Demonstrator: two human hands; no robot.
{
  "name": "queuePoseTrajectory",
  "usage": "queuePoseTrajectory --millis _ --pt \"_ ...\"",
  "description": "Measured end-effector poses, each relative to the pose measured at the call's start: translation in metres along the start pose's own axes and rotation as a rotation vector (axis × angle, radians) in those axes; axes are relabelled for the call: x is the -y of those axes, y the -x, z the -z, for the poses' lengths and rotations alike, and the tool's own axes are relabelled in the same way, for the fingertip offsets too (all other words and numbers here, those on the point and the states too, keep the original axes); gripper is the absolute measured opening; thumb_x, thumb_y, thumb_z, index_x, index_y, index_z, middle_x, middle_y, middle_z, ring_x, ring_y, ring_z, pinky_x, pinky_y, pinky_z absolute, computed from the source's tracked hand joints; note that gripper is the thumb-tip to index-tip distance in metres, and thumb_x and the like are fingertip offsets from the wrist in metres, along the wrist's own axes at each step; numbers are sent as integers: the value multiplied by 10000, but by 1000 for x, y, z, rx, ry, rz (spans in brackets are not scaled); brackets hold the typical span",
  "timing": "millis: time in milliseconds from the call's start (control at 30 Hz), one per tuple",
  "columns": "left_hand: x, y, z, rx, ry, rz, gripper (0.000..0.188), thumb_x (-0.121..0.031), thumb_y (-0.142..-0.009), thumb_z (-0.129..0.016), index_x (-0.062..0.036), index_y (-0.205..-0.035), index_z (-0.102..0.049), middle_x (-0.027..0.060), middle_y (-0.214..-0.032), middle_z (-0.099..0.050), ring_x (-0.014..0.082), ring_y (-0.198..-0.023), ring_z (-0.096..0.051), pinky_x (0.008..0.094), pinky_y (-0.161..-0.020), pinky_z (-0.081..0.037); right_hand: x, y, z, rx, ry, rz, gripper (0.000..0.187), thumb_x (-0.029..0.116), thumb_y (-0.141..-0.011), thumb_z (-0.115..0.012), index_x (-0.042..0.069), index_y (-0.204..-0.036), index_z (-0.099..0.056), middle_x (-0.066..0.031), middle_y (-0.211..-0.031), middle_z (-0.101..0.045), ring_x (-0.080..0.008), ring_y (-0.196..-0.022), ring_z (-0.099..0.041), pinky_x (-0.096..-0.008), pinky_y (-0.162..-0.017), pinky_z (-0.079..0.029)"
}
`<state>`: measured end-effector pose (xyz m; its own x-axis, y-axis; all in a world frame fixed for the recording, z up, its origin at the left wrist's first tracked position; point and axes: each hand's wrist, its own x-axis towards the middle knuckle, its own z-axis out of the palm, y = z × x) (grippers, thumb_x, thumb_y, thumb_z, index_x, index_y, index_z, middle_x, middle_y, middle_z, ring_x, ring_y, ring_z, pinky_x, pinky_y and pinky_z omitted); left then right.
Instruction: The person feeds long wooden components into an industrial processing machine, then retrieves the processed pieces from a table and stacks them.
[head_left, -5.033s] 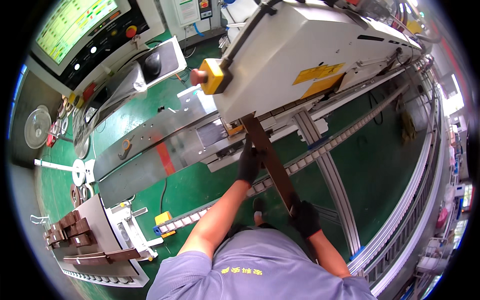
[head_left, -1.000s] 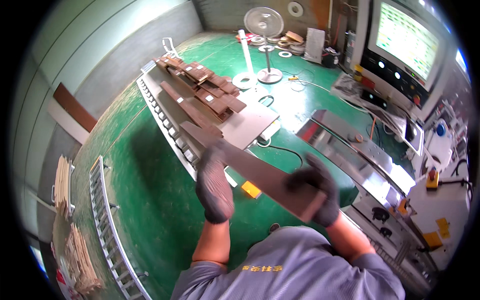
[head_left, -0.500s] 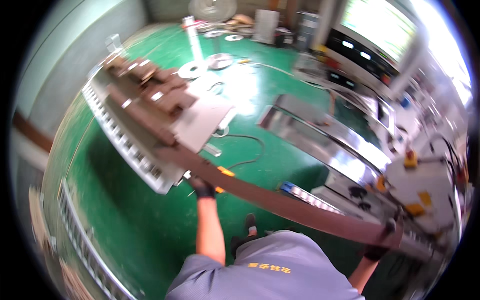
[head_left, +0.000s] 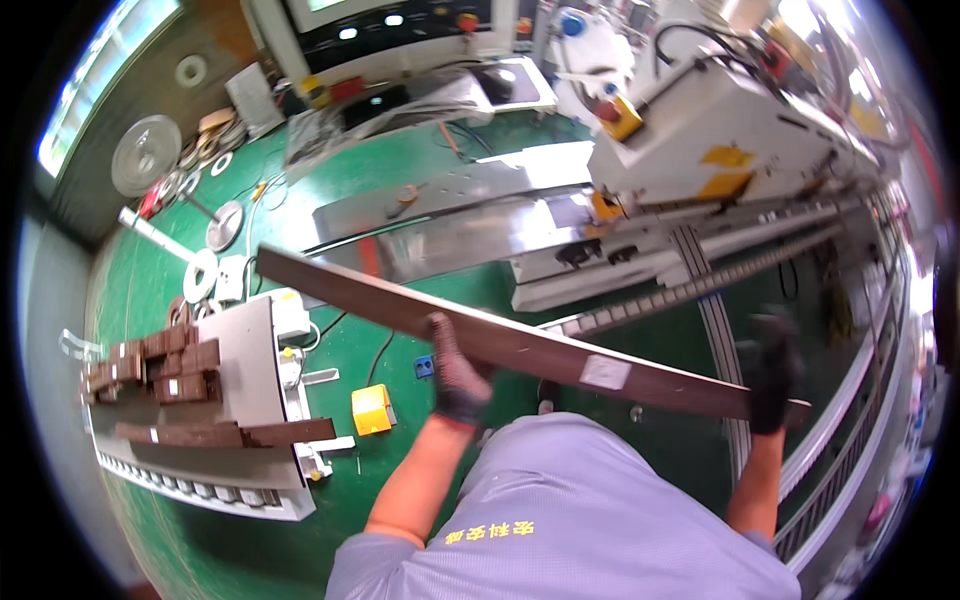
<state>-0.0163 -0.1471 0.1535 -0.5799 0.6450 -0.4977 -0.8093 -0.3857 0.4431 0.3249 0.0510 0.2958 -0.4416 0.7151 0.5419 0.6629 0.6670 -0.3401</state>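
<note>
A long, narrow brown board with a pale upper edge slants across in front of my body. It carries a white label right of its middle. My left hand, in a dark glove, is closed around the board left of its middle, with the thumb on the face toward me. Over the board's right end is my gloved right hand, blurred by motion. Its fingers stretch upward past the board's edge and look apart, not wrapped round it.
On the left, a table with rollers along its near edge bears stacked brown strips. A yellow foot pedal lies on the green floor. Ahead stretches a shiny metal bed; a white machine and metal rails stand at right.
My view has swung to the right. The board has come away from the roller table and is now in front of me. My right hand's fingers have left their grip on its end.
</note>
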Motion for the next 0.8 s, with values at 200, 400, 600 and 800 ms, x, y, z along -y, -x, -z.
queuePoseTrajectory --millis 200,400,600,800 --pt "117 -19 -69 159 -91 457 553 -514 -908 -673 -60 -1201 -557 112 -1141 -633 251 -994 -649 457 -865 -564 53 22 -57 687 136 286 766 317 -636 -841 176 -1329 -547 -114 -1019 -663 -321 -809 -636 -449 -679 -533" --pt "163 -120 -50 395 -724 -207 581 -183 -852 -693 9 -1334 -433 171 -1038 -661 253 -901 -656 367 -794 -545 -7 114 -81 810 83 -56 652 251 -740 -731 149 -1353 -533 -171 -884 -663 -381 -782 -650 -482 -671 -522" --pt "173 -178 -50 194 -1149 -247 902 -188 -826 -662 -12 -1547 -150 260 -1225 -615 329 -1072 -636 377 -927 -502 -13 150 -118 750 -10 -252 713 290 -713 -695 165 -1393 -518 -206 -870 -664 -411 -807 -654 -505 -733 -538" --pt "185 -212 -59 455 -884 -320 845 -48 -863 -604 -72 -1572 -145 164 -1352 -535 259 -1039 -632 354 -793 -557 -25 142 -137 850 29 -373 756 278 -690 -693 144 -1410 -504 -217 -877 -649 -415 -834 -641 -512 -738 -529"
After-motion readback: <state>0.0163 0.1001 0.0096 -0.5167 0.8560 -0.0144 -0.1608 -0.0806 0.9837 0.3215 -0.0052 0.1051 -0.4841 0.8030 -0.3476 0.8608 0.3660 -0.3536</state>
